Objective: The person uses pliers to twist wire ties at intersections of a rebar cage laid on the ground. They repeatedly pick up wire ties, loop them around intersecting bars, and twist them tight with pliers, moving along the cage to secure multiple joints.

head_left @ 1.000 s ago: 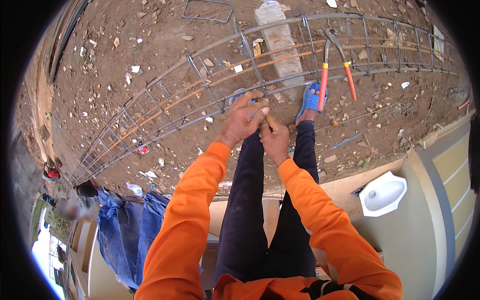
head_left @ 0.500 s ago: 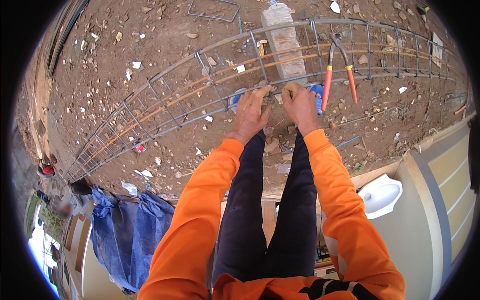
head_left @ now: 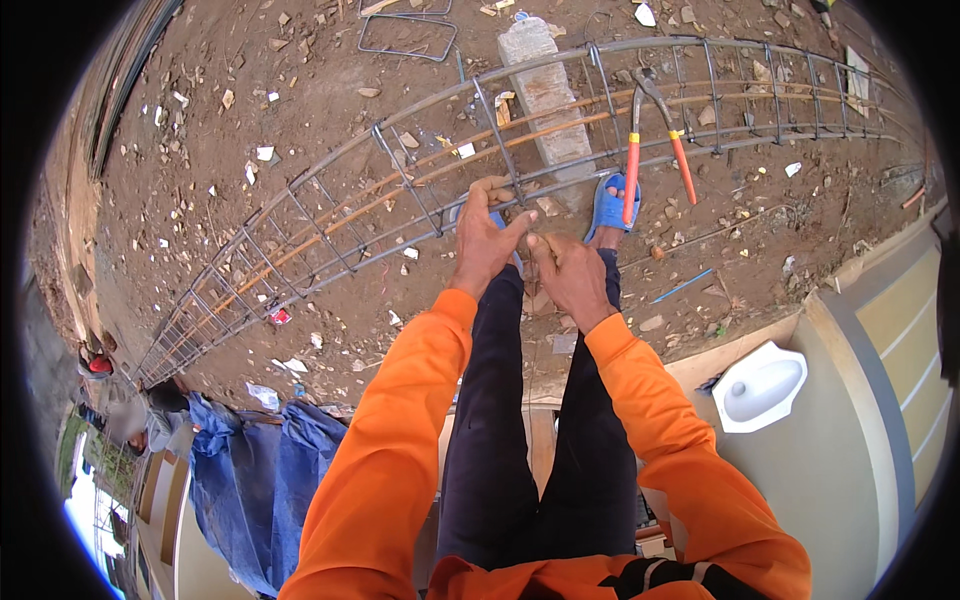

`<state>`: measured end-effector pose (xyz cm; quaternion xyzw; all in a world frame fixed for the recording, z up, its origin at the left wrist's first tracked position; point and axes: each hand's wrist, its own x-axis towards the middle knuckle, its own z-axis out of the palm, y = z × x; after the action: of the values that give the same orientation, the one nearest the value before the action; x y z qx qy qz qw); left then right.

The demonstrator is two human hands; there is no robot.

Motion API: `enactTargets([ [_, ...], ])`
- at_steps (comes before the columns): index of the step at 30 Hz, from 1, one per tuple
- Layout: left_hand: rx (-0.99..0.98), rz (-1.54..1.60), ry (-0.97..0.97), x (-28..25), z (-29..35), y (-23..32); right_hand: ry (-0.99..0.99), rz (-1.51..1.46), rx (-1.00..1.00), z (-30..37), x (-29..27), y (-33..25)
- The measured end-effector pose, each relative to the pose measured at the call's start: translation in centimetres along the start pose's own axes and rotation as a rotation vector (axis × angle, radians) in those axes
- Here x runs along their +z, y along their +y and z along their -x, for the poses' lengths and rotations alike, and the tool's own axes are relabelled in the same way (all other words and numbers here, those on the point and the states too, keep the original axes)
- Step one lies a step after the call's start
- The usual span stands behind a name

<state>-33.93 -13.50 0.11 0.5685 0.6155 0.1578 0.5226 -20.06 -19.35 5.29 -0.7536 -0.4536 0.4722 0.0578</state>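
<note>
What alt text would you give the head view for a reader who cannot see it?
A person in orange sleeves holds both hands, left hand and right hand, together at a long rebar cage lying on littered dirt. Red-handled pincers hang on the cage near a blue sandal.

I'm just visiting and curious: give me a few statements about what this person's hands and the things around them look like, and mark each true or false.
1. Both hands, left hand and right hand, are at the rebar cage. True.
2. The right hand grips the pliers. False: the red-handled pliers hang on the cage, untouched.
3. A concrete block lies under the cage. True.
4. The sleeves are green. False: they are orange.
5. A blue sandal shows near the pliers. True.
</note>
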Motion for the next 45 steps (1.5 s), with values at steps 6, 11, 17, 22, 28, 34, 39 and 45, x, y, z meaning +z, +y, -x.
enactTargets([
  [6,0.159,-0.366,0.288,3.1,4.4,0.8,0.554,0.568,0.111,-5.3,-9.5,4.7],
  [11,-0.609,0.684,0.214,5.4,6.4,2.4,0.432,0.202,0.036,-7.8,-10.6,8.1],
  [17,-0.396,0.568,0.035,2.0,6.2,0.0,0.307,-0.132,0.047,-3.2,-9.4,8.6],
  [22,-0.342,0.465,-0.039,1.3,6.2,-0.3,-0.288,-0.437,0.230,6.6,-3.8,7.7],
  [28,-0.385,0.463,-0.021,1.1,6.2,-0.4,-0.535,-0.792,0.376,5.6,0.5,6.4],
  [34,-0.378,0.475,-0.017,0.7,6.1,-0.7,-0.535,-0.783,0.239,5.4,1.3,6.7],
  [39,-0.308,0.430,0.016,0.9,6.2,-1.2,-0.540,-0.747,0.284,5.5,0.4,6.0],
  [45,-0.466,0.218,-0.078,1.1,6.0,1.1,-0.522,-0.711,0.379,4.8,0.6,7.2],
])
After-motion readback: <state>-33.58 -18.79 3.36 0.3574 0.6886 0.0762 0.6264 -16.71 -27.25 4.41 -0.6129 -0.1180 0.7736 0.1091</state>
